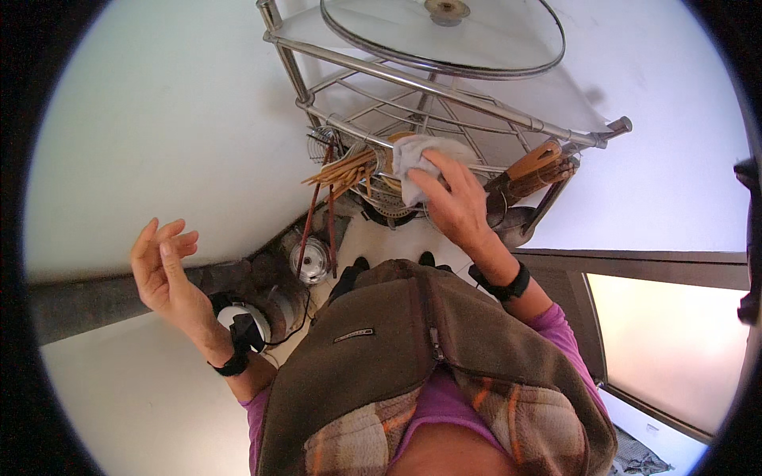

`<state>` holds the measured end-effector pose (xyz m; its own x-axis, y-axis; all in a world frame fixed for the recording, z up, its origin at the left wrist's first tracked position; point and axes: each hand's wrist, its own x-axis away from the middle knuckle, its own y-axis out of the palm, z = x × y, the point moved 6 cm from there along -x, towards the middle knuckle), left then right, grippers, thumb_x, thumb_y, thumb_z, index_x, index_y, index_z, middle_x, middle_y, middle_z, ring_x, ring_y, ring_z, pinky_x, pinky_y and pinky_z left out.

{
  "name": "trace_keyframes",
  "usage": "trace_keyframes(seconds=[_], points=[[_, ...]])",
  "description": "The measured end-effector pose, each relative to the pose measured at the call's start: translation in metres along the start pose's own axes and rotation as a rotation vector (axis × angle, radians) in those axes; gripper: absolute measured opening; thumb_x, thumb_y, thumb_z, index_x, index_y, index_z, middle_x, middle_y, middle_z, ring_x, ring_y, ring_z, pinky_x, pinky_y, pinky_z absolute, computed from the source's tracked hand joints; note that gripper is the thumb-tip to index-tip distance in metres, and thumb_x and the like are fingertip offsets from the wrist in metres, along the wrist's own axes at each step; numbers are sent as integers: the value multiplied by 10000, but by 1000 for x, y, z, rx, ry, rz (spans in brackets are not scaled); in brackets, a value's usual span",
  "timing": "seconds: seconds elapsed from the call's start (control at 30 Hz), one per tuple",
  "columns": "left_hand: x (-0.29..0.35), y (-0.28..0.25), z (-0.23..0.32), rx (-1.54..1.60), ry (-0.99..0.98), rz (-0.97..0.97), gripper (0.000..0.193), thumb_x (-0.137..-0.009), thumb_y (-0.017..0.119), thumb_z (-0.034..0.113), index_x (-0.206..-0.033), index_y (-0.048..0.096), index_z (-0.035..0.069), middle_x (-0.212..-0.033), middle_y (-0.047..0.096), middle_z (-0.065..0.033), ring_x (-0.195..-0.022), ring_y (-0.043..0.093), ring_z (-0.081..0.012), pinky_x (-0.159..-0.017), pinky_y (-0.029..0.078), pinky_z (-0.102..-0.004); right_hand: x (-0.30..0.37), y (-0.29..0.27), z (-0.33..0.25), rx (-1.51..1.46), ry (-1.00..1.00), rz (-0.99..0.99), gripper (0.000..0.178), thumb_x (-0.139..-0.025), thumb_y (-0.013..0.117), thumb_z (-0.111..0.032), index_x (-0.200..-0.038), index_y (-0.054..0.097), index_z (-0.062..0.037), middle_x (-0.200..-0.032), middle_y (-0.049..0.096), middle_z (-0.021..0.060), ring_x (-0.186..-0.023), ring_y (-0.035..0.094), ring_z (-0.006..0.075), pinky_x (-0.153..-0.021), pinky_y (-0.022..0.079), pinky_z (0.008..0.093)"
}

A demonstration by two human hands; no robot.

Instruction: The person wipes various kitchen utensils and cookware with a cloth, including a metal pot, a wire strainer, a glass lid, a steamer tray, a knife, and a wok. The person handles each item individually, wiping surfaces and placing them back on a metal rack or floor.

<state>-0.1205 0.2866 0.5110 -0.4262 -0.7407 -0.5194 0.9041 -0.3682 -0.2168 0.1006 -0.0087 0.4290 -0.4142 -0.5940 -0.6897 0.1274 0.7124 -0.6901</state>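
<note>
My right hand [460, 198] holds a crumpled white cloth [414, 159] against the front of a metal rack [349, 127]. Its fingers are bent over the cloth, which hides part of the rack and what lies behind it. Just left of the cloth, a bundle of wooden chopsticks [345, 172] sticks out sideways from a holder on the rack. My left hand [165, 274] is raised near the wall at the left, touching nothing, with its fingers loosely curled and apart.
A large glass lid [476, 40] lies on the rack's top shelf. Wooden-handled tools [533, 163] hang at its right end. On the floor at left stand a shiny metal pot [311, 260] and a round white-topped container [244, 317]. A bright framed panel [675, 349] is at the right.
</note>
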Motion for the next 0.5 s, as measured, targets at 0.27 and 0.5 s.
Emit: trace_keyframes(seconds=[0.27, 0.5], points=[[19, -2, -28, 67, -122, -128, 184, -989, 532, 97, -1128, 617, 13, -919, 688, -101, -763, 656, -149, -670, 525, -264, 6, 74, 36, 126, 66, -256, 416, -730, 633, -4, -1125, 615, -135, -1216, 541, 136, -1080, 564, 345, -834, 512, 427], [26, -5, -51, 93, -198, -167, 169, -985, 540, 96, -1100, 625, 6, -878, 690, -91, -751, 651, -139, -680, 525, -260, -39, 112, 11, -12, -30, -160, 369, -721, 640, 5, -1063, 644, -134, -1153, 565, 122, -1021, 581, 343, -818, 513, 415]])
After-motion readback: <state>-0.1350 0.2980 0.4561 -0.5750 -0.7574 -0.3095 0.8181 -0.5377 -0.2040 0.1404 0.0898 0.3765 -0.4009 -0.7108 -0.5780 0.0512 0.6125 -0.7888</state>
